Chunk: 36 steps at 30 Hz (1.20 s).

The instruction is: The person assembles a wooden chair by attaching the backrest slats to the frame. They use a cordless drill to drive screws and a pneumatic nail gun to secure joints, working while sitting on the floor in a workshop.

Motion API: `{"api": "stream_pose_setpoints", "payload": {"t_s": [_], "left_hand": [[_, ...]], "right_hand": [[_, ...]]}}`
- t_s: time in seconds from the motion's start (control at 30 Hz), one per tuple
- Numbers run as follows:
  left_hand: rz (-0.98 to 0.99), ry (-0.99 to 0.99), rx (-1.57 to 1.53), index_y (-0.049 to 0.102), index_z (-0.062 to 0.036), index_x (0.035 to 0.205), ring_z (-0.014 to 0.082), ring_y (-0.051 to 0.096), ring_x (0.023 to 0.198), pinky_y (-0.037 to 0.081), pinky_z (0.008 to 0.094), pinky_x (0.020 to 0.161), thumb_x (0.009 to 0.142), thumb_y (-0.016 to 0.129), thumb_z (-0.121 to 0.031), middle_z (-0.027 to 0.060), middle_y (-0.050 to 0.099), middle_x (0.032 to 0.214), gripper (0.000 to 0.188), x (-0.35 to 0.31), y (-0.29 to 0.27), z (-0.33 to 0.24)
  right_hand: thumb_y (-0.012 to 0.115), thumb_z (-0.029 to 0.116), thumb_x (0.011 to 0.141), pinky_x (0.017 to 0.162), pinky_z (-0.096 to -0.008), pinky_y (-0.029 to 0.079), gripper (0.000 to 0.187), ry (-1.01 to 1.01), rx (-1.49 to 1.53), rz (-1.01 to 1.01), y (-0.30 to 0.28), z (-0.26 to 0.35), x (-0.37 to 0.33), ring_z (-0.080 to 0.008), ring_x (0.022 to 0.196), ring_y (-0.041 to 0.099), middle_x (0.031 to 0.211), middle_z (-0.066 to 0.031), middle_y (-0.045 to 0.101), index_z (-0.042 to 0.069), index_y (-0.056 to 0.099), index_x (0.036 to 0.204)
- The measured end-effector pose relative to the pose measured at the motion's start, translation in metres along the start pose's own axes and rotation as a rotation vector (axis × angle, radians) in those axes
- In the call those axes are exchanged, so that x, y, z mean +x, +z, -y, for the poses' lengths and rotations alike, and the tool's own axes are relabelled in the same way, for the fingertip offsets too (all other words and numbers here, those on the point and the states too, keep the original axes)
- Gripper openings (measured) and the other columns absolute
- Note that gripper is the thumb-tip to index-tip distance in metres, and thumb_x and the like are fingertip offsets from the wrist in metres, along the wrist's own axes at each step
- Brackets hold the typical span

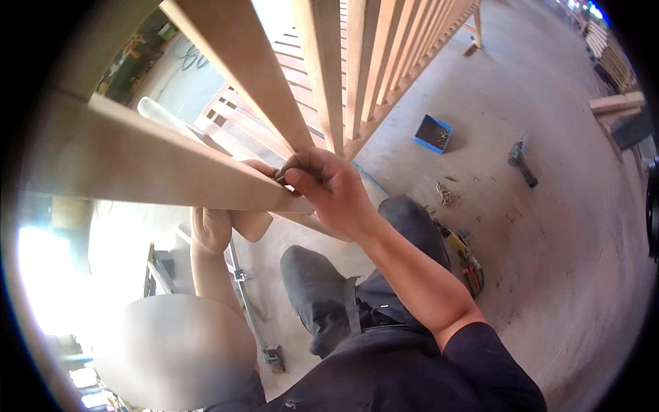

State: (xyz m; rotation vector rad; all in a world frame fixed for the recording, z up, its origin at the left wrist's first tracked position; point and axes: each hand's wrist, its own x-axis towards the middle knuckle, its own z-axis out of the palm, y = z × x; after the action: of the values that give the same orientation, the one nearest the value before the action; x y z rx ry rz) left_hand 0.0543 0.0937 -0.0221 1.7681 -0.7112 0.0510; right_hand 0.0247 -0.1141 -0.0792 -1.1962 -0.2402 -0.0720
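A pale wooden rail (pixel 158 161) runs in from the left, with slats (pixel 240 62) rising beyond its right end. My right hand (pixel 326 182) is closed in a pinch at that end, its thumb and forefinger on a small dark metal piece (pixel 280 176) whose kind I cannot make out. My left hand (pixel 211 228) is wrapped round the rail from below. Its palm side is partly hidden by the wood, and its fingertips show above the rail, close to the metal piece.
On the floor at right are a blue box (pixel 433 134) of small fasteners, a power driver (pixel 523 163) and a loose pile of fasteners (pixel 447 195). A tool pouch with pliers (pixel 471 275) is beside my right leg. A long metal clamp (pixel 248 302) lies at left.
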Motion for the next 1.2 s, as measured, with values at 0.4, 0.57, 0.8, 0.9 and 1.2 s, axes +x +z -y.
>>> {"api": "stream_pose_setpoints", "payload": {"t_s": [0.4,0.57,0.8,0.9,1.2], "left_hand": [[-0.247,-0.37,-0.039,0.067,0.0036,0.101,0.0217,0.069,0.079,0.056,0.032,0.069,0.092,0.04,-0.076,0.0158,0.071,0.089,0.085,0.006,0.021,-0.016],[-0.427,-0.35,0.139,0.066,0.0021,0.104,0.0231,0.069,0.084,0.058,0.0345,0.073,0.096,0.041,-0.069,0.0162,0.071,0.095,0.076,-0.012,0.003,-0.007],[-0.582,-0.336,0.198,0.066,0.0021,0.104,0.0225,0.07,0.083,0.057,0.0336,0.072,0.095,0.042,-0.07,0.0159,0.071,0.094,0.076,-0.015,0.003,-0.009],[-0.611,-0.341,0.211,0.066,0.0021,0.104,0.0222,0.07,0.083,0.057,0.0332,0.072,0.095,0.043,-0.07,0.0158,0.071,0.093,0.076,-0.015,0.005,-0.01],[-0.641,-0.346,0.218,0.067,0.0021,0.103,0.0213,0.07,0.081,0.057,0.0321,0.07,0.094,0.045,-0.07,0.0154,0.072,0.092,0.076,-0.013,0.01,-0.01]], "right_hand": [[0.069,0.008,0.089,0.064,-0.0375,0.05,0.007,-0.287,-0.114,-0.075,-0.005,-0.013,0.003,-0.0309,0.072,0.065,0.082,-0.0143,0.066,0.002,0.067,0.092],[0.072,0.009,0.086,0.064,-0.0395,0.048,0.008,-0.271,-0.09,-0.087,-0.007,-0.018,0.006,-0.0309,0.07,0.063,0.078,-0.013,0.064,0.003,0.067,0.089],[0.072,0.006,0.082,0.066,-0.0412,0.05,0.009,-0.371,-0.069,-0.095,-0.01,-0.014,0.018,-0.0309,0.076,0.064,0.083,-0.0107,0.067,0.004,0.066,0.089],[0.072,0.004,0.081,0.067,-0.0406,0.051,0.01,-0.439,-0.074,-0.11,-0.008,-0.019,0.02,-0.0303,0.077,0.064,0.083,-0.0099,0.067,0.005,0.066,0.09],[0.072,0.002,0.08,0.069,-0.0394,0.052,0.013,-0.421,-0.05,-0.111,-0.006,-0.016,0.024,-0.0303,0.08,0.066,0.087,-0.0103,0.069,0.005,0.067,0.092]]}}
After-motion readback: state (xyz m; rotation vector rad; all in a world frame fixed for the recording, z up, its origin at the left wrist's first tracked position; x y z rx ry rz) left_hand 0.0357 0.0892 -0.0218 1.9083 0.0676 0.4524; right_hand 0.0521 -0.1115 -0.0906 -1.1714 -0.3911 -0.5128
